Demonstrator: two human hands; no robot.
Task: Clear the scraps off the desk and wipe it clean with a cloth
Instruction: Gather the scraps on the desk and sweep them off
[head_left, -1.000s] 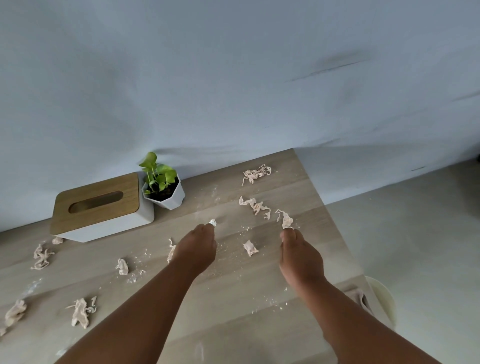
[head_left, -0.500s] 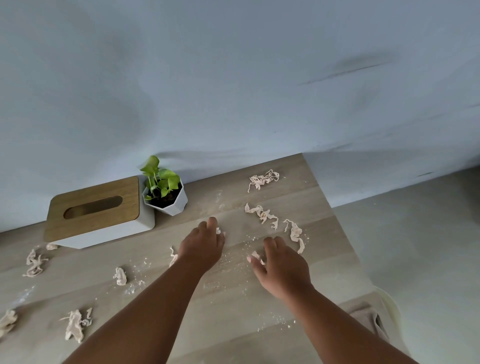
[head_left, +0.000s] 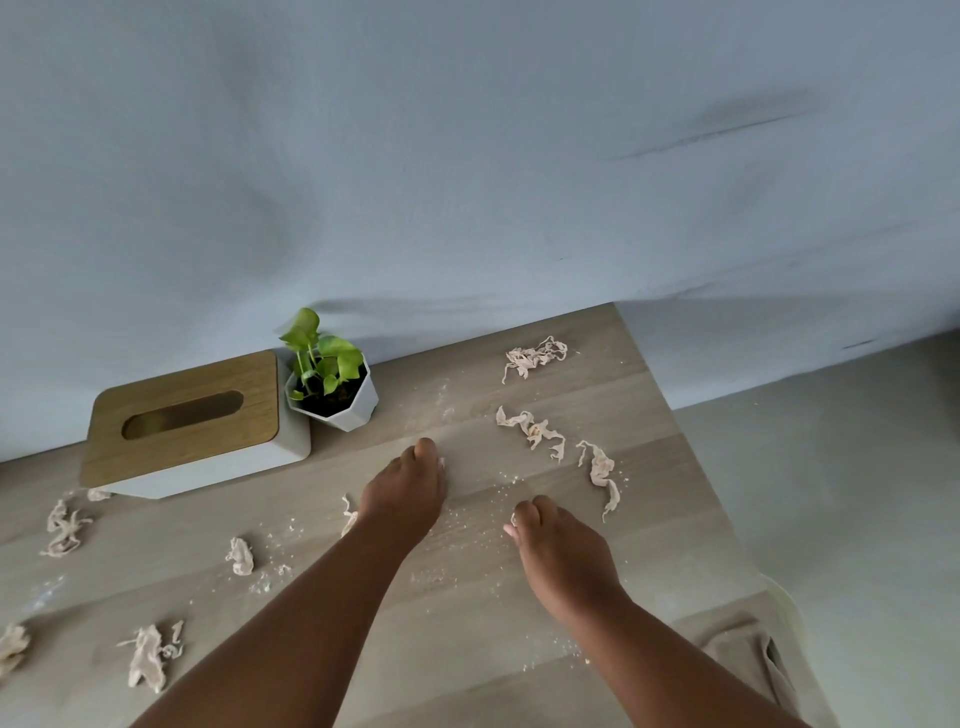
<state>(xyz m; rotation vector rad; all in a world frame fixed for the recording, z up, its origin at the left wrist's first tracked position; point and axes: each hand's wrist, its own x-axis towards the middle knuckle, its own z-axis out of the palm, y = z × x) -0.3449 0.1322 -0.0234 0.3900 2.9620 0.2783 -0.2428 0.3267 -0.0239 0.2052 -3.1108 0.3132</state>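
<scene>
Here, both hands reach out over the desk (head_left: 467, 613). The left hand (head_left: 402, 493) lies knuckles-up, fingers curled under, with a small white bit showing at its fingertip side; whether it grips that bit, cannot tell. The right hand (head_left: 558, 551) also has fingers curled down to the wood, and a pale scrap edge shows at its fingertips; grip not clear.

Scraps: a twisted strip (head_left: 602, 475) just beyond the right hand, a second strip (head_left: 532, 428) farther back, a tangled bunch (head_left: 535, 356) near the wall. More crumpled pieces (head_left: 148, 662) lie on the left part, with fine crumbs spread between. A beige cloth (head_left: 743, 654) hangs at the desk's right near corner.

At the back: a tissue box (head_left: 192, 423) with wooden lid, touching or just beside a potted plant (head_left: 330, 387). Pale blue wall (head_left: 467, 156) behind; grey floor (head_left: 841, 493) on the right.
</scene>
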